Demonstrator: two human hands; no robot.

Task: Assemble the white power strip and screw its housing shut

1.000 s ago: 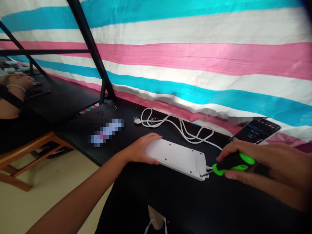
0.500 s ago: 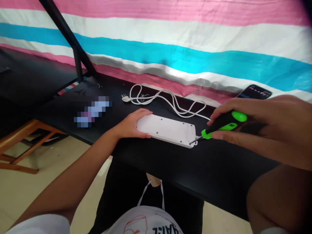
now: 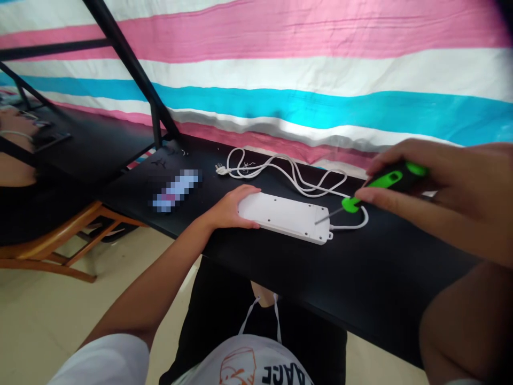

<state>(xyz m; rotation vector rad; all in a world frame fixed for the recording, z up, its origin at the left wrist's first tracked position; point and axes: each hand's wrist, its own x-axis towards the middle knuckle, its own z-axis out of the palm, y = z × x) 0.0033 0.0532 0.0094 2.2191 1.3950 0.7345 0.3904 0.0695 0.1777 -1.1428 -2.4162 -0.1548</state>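
A white power strip [image 3: 286,218] lies upside down on the black table [image 3: 385,256], its back with small screw holes facing up. My left hand [image 3: 230,208] rests on its left end, with the fingers curled over the edge. My right hand [image 3: 417,184] grips a screwdriver with a black and green handle [image 3: 395,179]. Its thin metal shaft [image 3: 334,215] slants down, and the tip sits over the right part of the strip's back. Whether the tip touches the strip I cannot tell. A white cord [image 3: 296,179] leaves the strip's right end and loops behind it to a plug [image 3: 220,169].
A pixelated, blurred object [image 3: 176,190] lies left of the strip. A striped pink, white and blue cloth [image 3: 304,80] hangs behind the table, with a black metal frame [image 3: 132,69] in front of it. A person [image 3: 14,149] and a wooden chair [image 3: 52,254] are at the left.
The screwdriver has moved up and left, its tip going from the strip's lower right corner onto the back. The view has shifted, and my right hand now hides the phone.
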